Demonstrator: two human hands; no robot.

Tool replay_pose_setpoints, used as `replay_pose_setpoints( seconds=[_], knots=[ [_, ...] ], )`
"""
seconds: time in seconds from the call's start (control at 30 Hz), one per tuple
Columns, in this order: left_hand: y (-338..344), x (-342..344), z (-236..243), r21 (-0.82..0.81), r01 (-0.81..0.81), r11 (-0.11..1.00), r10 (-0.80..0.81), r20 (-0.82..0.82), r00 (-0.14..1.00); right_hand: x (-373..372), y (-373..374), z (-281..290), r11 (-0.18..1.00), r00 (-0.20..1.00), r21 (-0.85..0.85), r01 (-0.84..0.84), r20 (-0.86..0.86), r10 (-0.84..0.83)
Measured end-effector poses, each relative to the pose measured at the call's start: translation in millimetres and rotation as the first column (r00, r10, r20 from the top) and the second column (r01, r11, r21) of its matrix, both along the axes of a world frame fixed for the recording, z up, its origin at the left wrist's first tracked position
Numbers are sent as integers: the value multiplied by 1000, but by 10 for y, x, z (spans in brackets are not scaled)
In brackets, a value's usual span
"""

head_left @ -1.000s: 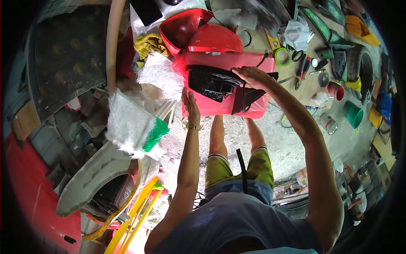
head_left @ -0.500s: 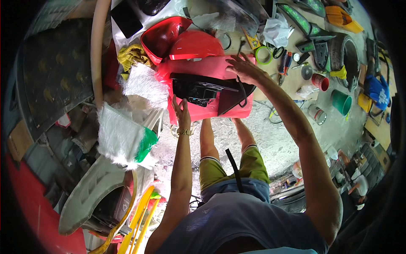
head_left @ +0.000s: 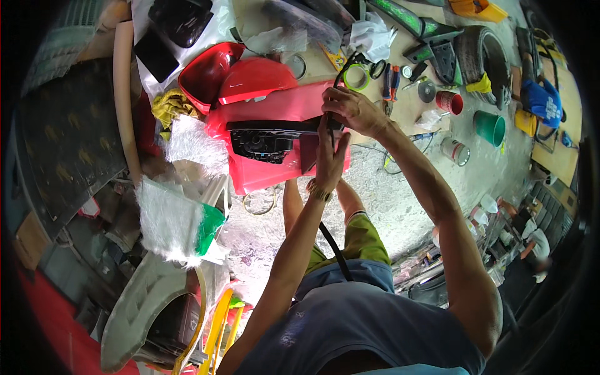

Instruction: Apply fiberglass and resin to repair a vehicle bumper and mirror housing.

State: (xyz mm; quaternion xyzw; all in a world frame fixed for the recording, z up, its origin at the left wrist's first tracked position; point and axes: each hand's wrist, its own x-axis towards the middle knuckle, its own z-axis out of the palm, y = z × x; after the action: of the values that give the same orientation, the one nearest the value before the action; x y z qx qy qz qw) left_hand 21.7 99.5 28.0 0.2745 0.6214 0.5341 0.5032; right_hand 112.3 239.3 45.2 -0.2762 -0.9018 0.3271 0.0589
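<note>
Counting from left to right, two white fibre mats (head_left: 167, 215) are sitting at the left, one yellow cloth (head_left: 170, 107) is lying behind them, two glossy red shells (head_left: 259, 78) are resting side by side, one black housing (head_left: 259, 142) is lying on the red-covered surface (head_left: 247, 182), one light green ring of tape (head_left: 356, 77) is lying beyond my hands, and one red cup (head_left: 449, 102), one green cup (head_left: 489, 127) and one metal can (head_left: 455, 151) are occupying the right. At the housing's right end, my left hand (head_left: 330, 153) is reaching up half open, its thumb standing apart from the fingers; whether it is gripping the black cord (head_left: 340, 75) I cannot tell. Just above it, my right hand (head_left: 353, 111) is curling its fingers closed around that cord. Compared with half a second earlier, my left hand is now working at the right end instead of waiting by the left, and my right hand is closing where its fingers were spreading. The housing is leaving a narrow red strip along the near edge and a wider bare band toward the shells; to the right, beneath my right forearm, the grey floor (head_left: 403, 206) is offering open room.
</note>
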Motion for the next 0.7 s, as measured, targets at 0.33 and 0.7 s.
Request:
replay_pose_setpoints(
  seconds=[0.33, 0.7],
  knots=[
    [-52, -605, -292, 84, 302, 950, -180, -644, 743, 193, 92, -332, 961, 966, -213, 178, -148, -212],
    [-992, -2465, 528, -373, -88, 924, -119, -496, 860, 584, -136, -116, 667, 680, -316, 675, -87, -728]
  ],
)
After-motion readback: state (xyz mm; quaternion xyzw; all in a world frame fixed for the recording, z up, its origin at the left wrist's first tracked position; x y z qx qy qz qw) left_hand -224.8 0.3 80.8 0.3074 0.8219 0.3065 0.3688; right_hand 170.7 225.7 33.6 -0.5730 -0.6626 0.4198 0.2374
